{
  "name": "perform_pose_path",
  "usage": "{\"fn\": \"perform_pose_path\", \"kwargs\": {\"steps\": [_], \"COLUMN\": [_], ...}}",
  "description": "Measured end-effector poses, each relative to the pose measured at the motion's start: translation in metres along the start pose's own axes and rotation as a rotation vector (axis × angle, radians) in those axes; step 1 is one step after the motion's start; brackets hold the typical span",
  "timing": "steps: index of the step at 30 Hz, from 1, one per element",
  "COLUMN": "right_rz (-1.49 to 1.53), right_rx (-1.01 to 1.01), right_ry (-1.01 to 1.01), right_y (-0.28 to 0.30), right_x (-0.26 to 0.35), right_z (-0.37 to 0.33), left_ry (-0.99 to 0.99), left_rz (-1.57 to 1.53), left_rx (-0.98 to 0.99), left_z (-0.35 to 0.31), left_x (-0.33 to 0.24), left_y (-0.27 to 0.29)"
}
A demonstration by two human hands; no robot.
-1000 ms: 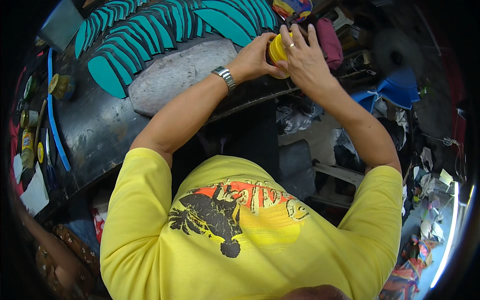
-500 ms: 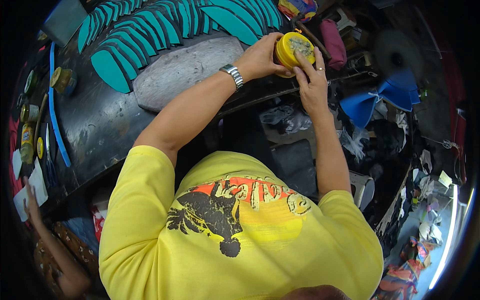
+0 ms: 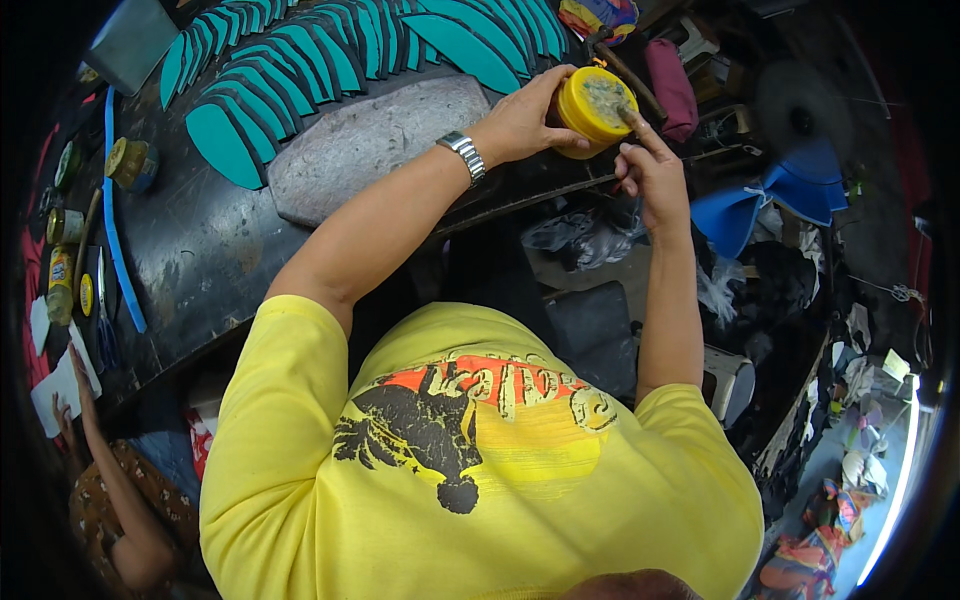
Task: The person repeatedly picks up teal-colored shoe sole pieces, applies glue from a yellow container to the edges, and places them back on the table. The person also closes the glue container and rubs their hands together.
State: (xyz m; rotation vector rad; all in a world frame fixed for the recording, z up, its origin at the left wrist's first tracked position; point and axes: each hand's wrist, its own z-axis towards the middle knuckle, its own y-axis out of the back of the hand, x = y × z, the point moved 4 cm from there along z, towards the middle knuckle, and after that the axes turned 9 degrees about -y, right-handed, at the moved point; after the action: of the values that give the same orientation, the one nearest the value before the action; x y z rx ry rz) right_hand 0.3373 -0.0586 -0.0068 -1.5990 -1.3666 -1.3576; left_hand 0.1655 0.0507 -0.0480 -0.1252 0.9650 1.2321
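Note:
My left hand (image 3: 533,113) is closed around a round yellow jar (image 3: 589,143) at the table's right end. The jar's yellow lid (image 3: 606,97) is on top, its middle smeared grey. My right hand (image 3: 652,178) is to the right of it. Its index finger is stretched out to touch the lid's right edge, while the other fingers curl loosely and hold nothing. A grey oblong stone slab (image 3: 370,150) lies left of my left wrist. Behind the slab, many teal and black curved foam pieces (image 3: 285,75) lie overlapped in rows.
The dark table (image 3: 200,260) holds a blue strip (image 3: 120,250), scissors (image 3: 105,315) and a brownish jar (image 3: 130,163) at left. Another person's hand (image 3: 80,390) is on white sheets there. A maroon roll (image 3: 672,88) and blue foam pieces (image 3: 725,215) are at right.
My right hand has come off the jar's side, moving right and down, with only its index finger left on the lid's edge. The jar stays in my left hand.

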Motion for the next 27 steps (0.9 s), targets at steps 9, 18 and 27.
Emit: {"fn": "perform_pose_path", "kwargs": {"steps": [9,18,27], "right_rz": [-0.593,-1.122,-1.984], "right_rx": [-0.261,-0.431,-0.498], "right_ry": [0.455,0.625,0.807], "right_y": [0.000,-0.007,-0.048], "right_x": [-0.014,0.049,0.044], "right_z": [0.000,-0.024,-0.015], "left_ry": [0.041,0.001,0.116], "left_rz": [0.048,0.044,-0.015], "left_rx": [0.046,0.030,0.053], "left_z": [-0.002,-0.002,-0.001], "left_x": [-0.007,-0.002,-0.007], "left_y": [-0.003,-0.002,0.002]}}
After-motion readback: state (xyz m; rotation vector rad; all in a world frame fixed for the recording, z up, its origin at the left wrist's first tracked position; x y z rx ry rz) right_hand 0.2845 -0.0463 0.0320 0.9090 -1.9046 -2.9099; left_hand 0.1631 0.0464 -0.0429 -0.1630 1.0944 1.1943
